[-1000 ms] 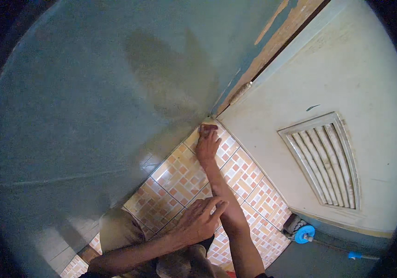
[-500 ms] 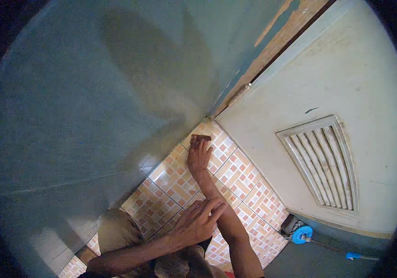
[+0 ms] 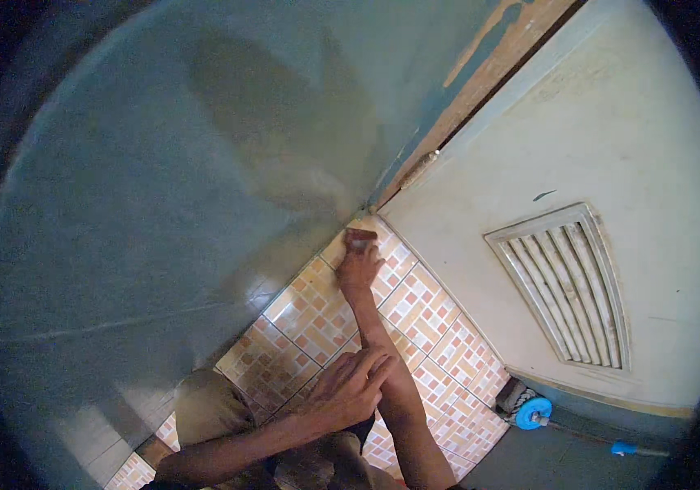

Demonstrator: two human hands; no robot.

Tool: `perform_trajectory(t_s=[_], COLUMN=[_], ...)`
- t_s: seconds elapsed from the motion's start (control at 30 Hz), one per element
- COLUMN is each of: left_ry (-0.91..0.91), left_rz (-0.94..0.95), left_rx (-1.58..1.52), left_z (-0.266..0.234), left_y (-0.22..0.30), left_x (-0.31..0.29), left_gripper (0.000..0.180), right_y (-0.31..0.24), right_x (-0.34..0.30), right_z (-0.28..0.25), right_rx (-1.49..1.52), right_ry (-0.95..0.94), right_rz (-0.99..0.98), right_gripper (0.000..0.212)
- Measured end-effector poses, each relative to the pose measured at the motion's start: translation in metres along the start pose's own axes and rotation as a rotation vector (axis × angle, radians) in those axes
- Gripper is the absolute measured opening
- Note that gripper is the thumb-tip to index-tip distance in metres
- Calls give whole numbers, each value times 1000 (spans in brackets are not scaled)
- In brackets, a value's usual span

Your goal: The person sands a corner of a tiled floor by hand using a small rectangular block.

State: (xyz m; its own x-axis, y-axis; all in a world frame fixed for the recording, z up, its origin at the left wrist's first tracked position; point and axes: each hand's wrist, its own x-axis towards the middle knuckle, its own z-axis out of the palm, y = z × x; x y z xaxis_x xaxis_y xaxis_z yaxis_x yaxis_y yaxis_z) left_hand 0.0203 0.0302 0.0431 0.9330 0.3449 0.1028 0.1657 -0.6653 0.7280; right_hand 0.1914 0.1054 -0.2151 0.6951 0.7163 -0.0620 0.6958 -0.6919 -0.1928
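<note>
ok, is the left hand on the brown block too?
No, the left hand is back by the right forearm, well apart from the brown block, which only the right hand is on.

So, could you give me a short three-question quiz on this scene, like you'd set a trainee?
1. Which hand holds the reddish-brown block?
2. True or false: the slatted vent is set in the blue-green wall.
3. The round disc at the lower right is: A) red, B) blue, C) yellow?

Key: 1. The right hand. 2. False; it is in the pale door. 3. B.
</note>
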Motion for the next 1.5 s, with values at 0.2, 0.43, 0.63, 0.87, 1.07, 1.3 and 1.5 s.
perform_trajectory(t_s=[0.2,0.43,0.63,0.87,1.07,1.3,1.5], left_ry=[-20,6,-46,-65,-92,-68,-41], left_rz=[31,22,2,3,-18,13,1], left_rx=[5,-32,-5,-4,25,15,20], left_z=[0,1,4,2,4,2,8], left_y=[6,1,1,2,-2,-1,-3], left_x=[0,-1,-4,-1,-7,-2,-8], left_gripper=[53,53,53,53,57,61,60], right_y=[1,-16,5,11,-29,-43,-45], right_x=[5,10,-6,-23,-49,-85,-68], right_z=[-11,-24,-26,-21,-27,1,-14], right_rx=[-81,30,20,-68,9,-59,57], right_ry=[51,-114,-120,37,-186,23,-214], right_rz=[-4,35,-11,99,-79,-124,-137], right_gripper=[67,63,70,69,69,72,67])
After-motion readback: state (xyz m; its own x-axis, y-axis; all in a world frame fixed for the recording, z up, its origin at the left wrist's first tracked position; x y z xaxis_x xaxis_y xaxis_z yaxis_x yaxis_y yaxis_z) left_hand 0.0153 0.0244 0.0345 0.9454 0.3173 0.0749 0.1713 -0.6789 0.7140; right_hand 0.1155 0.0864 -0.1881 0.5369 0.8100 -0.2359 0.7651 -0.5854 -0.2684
